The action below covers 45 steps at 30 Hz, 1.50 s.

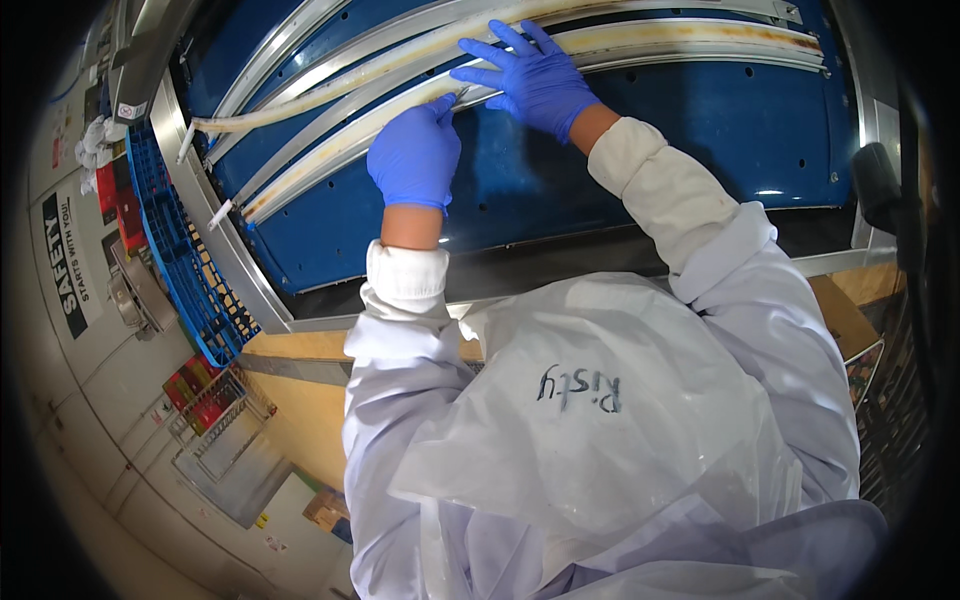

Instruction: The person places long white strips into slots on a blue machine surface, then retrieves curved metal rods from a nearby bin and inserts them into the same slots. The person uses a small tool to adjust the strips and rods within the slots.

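Long pale metal rails (680,40) with yellow-brown stains lie across a dark blue panel (660,120). My left hand (415,152), in a blue glove, is closed at the edge of the nearest rail. Its fingertips are partly hidden, so what they pinch does not show clearly. To its right, my right hand (540,82), also gloved in blue, lies over the rails with its fingers spread. A small silvery piece (474,96) shows between the two hands. Farther left, a loose yellowish strip (300,105) runs over the rails, its end sticking out past them.
A metal frame (235,235) borders the panel, with a dark upright post (145,60) at the far left. Beyond it stands a blue plastic crate (185,265). A wire rack (215,410) is on the floor at left. A cardboard box (845,320) sits at right.
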Each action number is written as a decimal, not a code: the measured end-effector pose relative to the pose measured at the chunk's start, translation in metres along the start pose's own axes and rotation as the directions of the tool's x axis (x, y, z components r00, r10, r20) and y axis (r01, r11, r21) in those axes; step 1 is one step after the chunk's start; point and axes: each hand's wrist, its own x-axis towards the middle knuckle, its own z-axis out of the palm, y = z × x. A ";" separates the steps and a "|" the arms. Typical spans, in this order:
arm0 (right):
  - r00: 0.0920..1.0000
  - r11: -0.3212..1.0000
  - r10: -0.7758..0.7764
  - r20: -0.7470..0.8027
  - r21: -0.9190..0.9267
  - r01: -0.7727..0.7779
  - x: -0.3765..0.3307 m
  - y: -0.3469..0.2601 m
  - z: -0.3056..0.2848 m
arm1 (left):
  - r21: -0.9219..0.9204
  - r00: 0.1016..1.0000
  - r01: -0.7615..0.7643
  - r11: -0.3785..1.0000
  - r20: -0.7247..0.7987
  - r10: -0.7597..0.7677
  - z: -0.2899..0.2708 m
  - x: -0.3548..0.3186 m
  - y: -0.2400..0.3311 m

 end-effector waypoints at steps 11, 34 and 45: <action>0.999 1.000 0.016 0.043 0.018 -0.017 -0.001 -0.002 -0.003 | 0.005 0.993 -0.083 0.997 -0.087 0.083 0.001 -0.005 0.002; 0.998 0.999 -0.039 0.041 0.032 0.037 -0.015 0.025 -0.029 | -0.181 0.993 0.050 0.982 -0.100 -0.070 0.001 -0.016 -0.085; 0.997 0.998 0.070 -0.017 0.003 -0.070 -0.044 0.068 -0.032 | -0.086 1.000 0.003 0.996 0.025 -0.001 0.001 -0.011 0.026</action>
